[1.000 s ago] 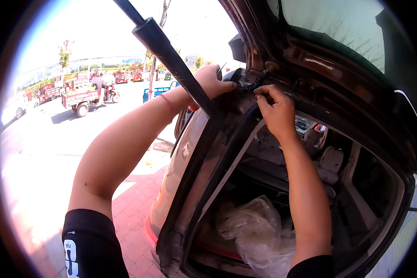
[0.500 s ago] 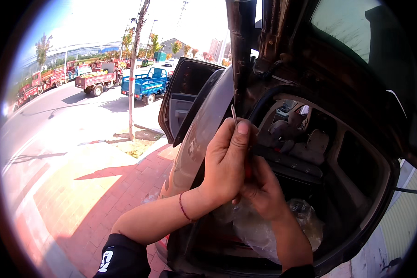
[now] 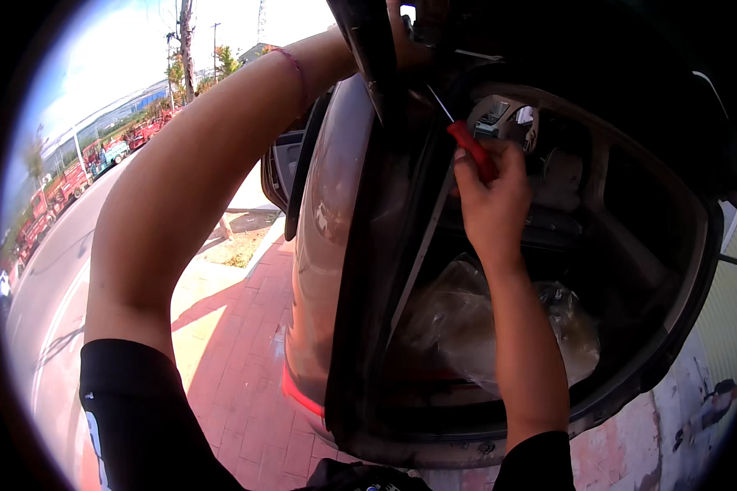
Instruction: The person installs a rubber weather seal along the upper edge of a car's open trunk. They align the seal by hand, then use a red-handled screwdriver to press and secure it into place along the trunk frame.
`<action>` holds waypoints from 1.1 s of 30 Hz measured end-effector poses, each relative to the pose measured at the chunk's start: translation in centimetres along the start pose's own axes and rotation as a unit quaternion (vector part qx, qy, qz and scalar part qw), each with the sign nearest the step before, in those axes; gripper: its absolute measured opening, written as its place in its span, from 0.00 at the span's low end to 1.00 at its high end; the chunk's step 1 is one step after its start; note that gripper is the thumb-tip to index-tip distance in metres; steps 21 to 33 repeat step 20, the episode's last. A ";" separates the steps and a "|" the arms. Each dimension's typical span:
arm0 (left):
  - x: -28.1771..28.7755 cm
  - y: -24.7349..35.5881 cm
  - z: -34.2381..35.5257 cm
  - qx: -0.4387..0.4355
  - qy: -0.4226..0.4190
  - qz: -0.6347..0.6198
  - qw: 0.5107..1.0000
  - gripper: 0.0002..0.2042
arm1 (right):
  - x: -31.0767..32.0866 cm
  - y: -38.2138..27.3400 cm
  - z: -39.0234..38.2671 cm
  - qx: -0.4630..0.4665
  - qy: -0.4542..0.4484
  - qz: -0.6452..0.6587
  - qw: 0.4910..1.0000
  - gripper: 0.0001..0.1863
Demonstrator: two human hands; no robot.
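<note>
At the open car boot (image 3: 696, 245), a red-handled screwdriver (image 3: 472, 147) is gripped in the closed right hand (image 3: 491, 204), blade angled up-left. The left hand (image 3: 397, 41) is raised to the tailgate edge, its grip hidden. A clear plastic bag (image 3: 458, 327) is seen below.

A slim screwdriver (image 3: 467, 141) with a red handle and a thin bright metal shaft sits gripped in the right hand (image 3: 491, 204), at about one o'clock from the frame's centre. It tilts, handle low at four o'clock, shaft rising toward ten o'clock, its tip meeting the dark edge of the raised car hatch (image 3: 385, 57) overhead.
</note>
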State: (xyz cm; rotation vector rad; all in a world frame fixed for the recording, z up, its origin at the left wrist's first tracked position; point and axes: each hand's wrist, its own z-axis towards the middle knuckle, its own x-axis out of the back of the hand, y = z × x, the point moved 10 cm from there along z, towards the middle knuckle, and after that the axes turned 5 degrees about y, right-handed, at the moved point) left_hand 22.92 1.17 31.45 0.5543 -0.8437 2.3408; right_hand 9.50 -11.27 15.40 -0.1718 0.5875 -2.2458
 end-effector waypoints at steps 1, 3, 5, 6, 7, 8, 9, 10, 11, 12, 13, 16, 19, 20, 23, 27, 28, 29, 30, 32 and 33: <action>5.6 -0.8 -3.3 0.070 0.006 -0.109 0.992 0.10 | -2.7 -0.9 -0.1 0.006 -0.017 0.067 0.998 0.16; 3.5 0.6 -2.2 0.164 -0.054 -0.370 0.913 0.11 | -1.7 -0.3 1.9 0.013 -0.021 0.006 1.000 0.19; 1.9 -0.4 -2.7 0.206 -0.089 -0.438 0.871 0.10 | -1.9 -2.0 2.7 0.069 -0.054 -0.031 0.996 0.21; 2.0 -0.3 -2.6 0.195 -0.097 -0.433 0.875 0.10 | -1.9 -2.2 2.8 0.084 -0.061 -0.038 0.994 0.21; 2.1 -0.1 -2.6 0.182 -0.104 -0.429 0.878 0.10 | -1.8 -2.3 2.8 0.099 -0.068 -0.047 0.992 0.22; 2.1 0.3 -2.5 0.169 -0.111 -0.427 0.882 0.10 | -1.9 -2.2 2.8 0.115 -0.075 -0.056 0.989 0.22; 1.4 1.2 -2.3 0.175 -0.117 -0.442 0.872 0.10 | -1.1 -1.6 2.7 0.142 -0.059 -0.041 0.987 0.21; 0.5 2.2 -2.0 0.180 -0.123 -0.458 0.862 0.10 | -0.4 -0.8 2.4 0.168 -0.043 -0.028 0.984 0.20; -0.2 3.1 -1.6 0.182 -0.129 -0.476 0.851 0.10 | 0.5 -0.3 2.2 0.195 -0.026 -0.017 0.980 0.19; 0.1 2.8 -2.0 0.190 -0.129 -0.463 0.856 0.11 | 0.2 -0.3 2.2 0.187 -0.025 0.007 0.982 0.18; 0.5 2.4 -2.2 0.198 -0.130 -0.450 0.861 0.11 | -0.1 -0.5 2.1 0.179 -0.023 0.030 0.983 0.17; 1.4 2.1 -3.1 0.233 -0.126 -0.397 0.879 0.12 | -0.7 -1.2 2.6 0.151 -0.067 0.003 0.986 0.17; 1.3 2.0 -2.5 0.235 -0.123 -0.355 0.896 0.12 | -0.4 -1.5 3.9 0.126 -0.104 -0.039 0.986 0.16; 1.2 1.6 -2.2 0.232 -0.123 -0.343 0.902 0.12 | -0.3 -1.3 4.2 0.119 -0.113 -0.045 0.985 0.16; 1.2 1.6 -2.2 0.232 -0.123 -0.343 0.902 0.12 | -0.3 -1.3 4.2 0.119 -0.113 -0.045 0.985 0.16; 1.2 1.6 -2.2 0.232 -0.123 -0.343 0.902 0.12 | -0.3 -1.3 4.2 0.119 -0.113 -0.045 0.985 0.16; 1.2 1.6 -2.2 0.232 -0.123 -0.343 0.902 0.12 | -0.3 -1.3 4.2 0.119 -0.113 -0.045 0.985 0.16; 1.2 1.6 -2.2 0.232 -0.123 -0.343 0.902 0.12 | -0.3 -1.3 4.2 0.119 -0.113 -0.045 0.985 0.16; 1.2 1.6 -2.2 0.232 -0.123 -0.343 0.902 0.12 | -0.3 -1.3 4.2 0.119 -0.113 -0.045 0.985 0.16; 1.2 1.6 -2.2 0.232 -0.123 -0.343 0.902 0.12 | -0.3 -1.3 4.2 0.119 -0.113 -0.045 0.985 0.16; 1.2 1.6 -2.2 0.232 -0.123 -0.343 0.902 0.12 | -0.3 -1.3 4.2 0.119 -0.113 -0.045 0.985 0.16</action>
